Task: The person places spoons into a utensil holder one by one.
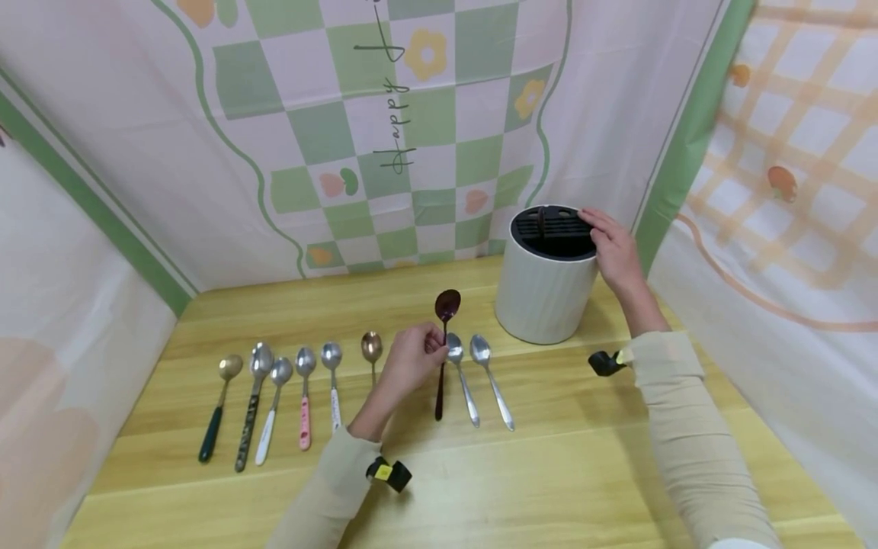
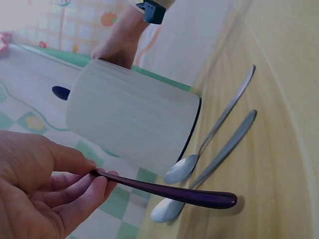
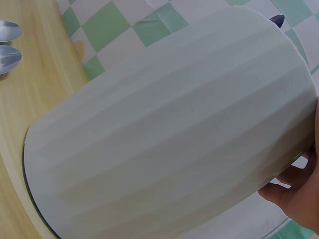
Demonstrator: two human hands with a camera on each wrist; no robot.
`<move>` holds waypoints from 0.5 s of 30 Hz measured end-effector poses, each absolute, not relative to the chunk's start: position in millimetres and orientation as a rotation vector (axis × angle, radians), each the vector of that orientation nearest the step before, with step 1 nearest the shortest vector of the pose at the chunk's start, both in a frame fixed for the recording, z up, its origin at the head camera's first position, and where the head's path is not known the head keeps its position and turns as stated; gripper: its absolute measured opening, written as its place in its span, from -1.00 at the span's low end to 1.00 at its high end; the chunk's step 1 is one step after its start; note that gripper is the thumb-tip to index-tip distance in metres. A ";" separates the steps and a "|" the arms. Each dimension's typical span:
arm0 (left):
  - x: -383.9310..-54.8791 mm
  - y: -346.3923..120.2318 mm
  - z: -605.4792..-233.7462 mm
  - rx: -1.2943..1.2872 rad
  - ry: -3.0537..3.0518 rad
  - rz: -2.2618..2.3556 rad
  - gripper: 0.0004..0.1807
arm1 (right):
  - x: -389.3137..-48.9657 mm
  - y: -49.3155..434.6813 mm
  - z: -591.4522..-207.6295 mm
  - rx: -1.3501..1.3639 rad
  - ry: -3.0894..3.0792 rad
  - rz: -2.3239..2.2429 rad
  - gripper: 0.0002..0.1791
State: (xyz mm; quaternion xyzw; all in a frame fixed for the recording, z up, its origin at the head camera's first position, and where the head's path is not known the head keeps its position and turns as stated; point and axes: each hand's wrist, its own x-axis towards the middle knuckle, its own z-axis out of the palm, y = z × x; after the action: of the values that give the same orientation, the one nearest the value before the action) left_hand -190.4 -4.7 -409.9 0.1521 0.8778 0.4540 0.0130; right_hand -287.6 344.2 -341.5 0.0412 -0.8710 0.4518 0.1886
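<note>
My left hand pinches a dark purple-brown spoon at its neck, between thumb and fingers. The bowl points away from me and the handle hangs toward the table in the head view; the left wrist view shows the handle up close. My right hand holds the rim of a white ribbed utensil holder with a black slotted top. Some of its curled fingers show against the outer wall. A dark spoon stands in the holder, its tip above the rim.
Two silver spoons lie right of my left hand. Leftward a copper-coloured spoon and several spoons with coloured handles, among them a pink one, form a row on the wooden table. Printed cloth hangs behind.
</note>
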 end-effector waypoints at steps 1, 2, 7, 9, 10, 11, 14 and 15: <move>-190.1 -4.5 -409.2 0.487 2.741 1.416 -0.92 | -287.4 344.1 -341.4 0.116 -2.448 1.274 -0.53; -189.7 -4.3 -408.5 0.502 2.747 1.419 -0.92 | -287.7 344.1 -341.6 0.116 -2.446 1.275 -0.53; -187.2 -2.7 -404.2 0.533 2.769 1.442 -0.90 | -287.1 343.7 -341.9 0.101 -2.449 1.267 -0.53; -186.1 -2.1 -402.2 0.537 2.765 1.464 -0.91 | -286.6 343.6 -341.7 0.097 -2.452 1.262 -0.53; -185.5 -1.6 -401.1 0.537 2.762 1.475 -0.91 | -286.7 343.7 -341.8 0.097 -2.452 1.263 -0.53; -185.2 -1.2 -400.3 0.543 2.760 1.484 -0.91 | -286.6 343.8 -341.9 0.095 -2.452 1.266 -0.53; -184.1 -0.2 -397.5 0.559 2.753 1.510 -0.92 | -286.7 343.8 -341.6 0.105 -2.444 1.268 -0.53; -183.8 0.0 -396.5 0.569 2.749 1.519 -0.93 | -286.7 343.9 -341.6 0.104 -2.443 1.269 -0.53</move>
State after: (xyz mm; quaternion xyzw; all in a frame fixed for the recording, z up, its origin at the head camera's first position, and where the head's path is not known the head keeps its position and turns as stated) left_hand -183.8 0.0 -396.5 0.1782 0.8610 0.4757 -0.0252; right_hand -286.7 343.9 -341.6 0.0370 -0.8703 0.4519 0.1923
